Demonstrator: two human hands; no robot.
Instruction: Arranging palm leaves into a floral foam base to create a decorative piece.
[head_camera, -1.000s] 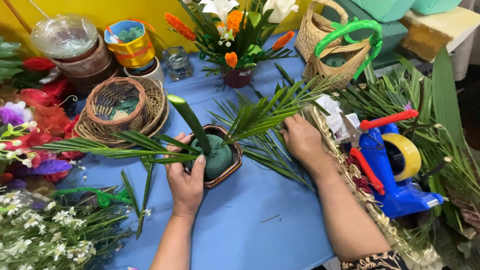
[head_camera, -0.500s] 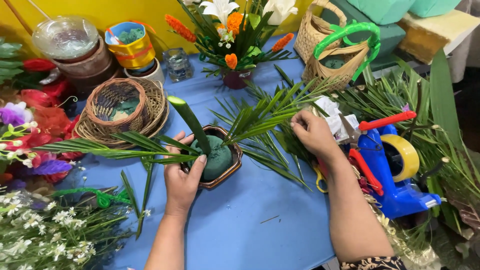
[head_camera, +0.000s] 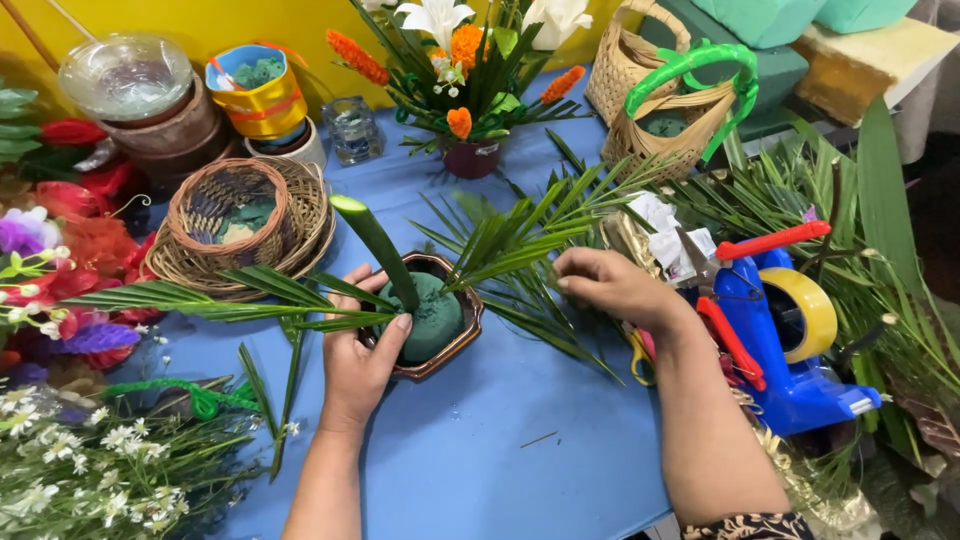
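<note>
- The left hand (head_camera: 360, 362) lies flat against the brown bowl (head_camera: 452, 340) at its 9 o'clock side, fingers together, thumb resting on the green foam block (head_camera: 430, 318) that fills the bowl; it has kept this place through both earlier frames
- The bowl sits on the blue table (head_camera: 500, 450), near the middle of the view, unmoved
- A thick green stem (head_camera: 378, 245) stands in the foam, tilted toward 11 o'clock, its cut end uppermost, as before
- A long palm leaf (head_camera: 210, 300) runs out of the bowl toward 9 o'clock, passing just above the left hand's knuckles, unchanged
- The right hand (head_camera: 610, 285), at 3 o'clock from the bowl, has its fingertips closed in a pinch on the base of a palm frond (head_camera: 520, 235) that fans toward 12 and 1 o'clock
- A second ago this hand was higher and farther right, over the leaves near the scissors; half a second ago it hung above the frond; now it has dropped lower and come nearer the bowl
- Red-handled scissors (head_camera: 735, 300) and a blue tape dispenser (head_camera: 790, 350) lie at 3 o'clock from the right hand, just beside the wrist
- A woven basket (head_camera: 235, 215) sits at 10 o'clock from the bowl, a vase of flowers (head_camera: 470, 90) at 12 o'clock
</note>
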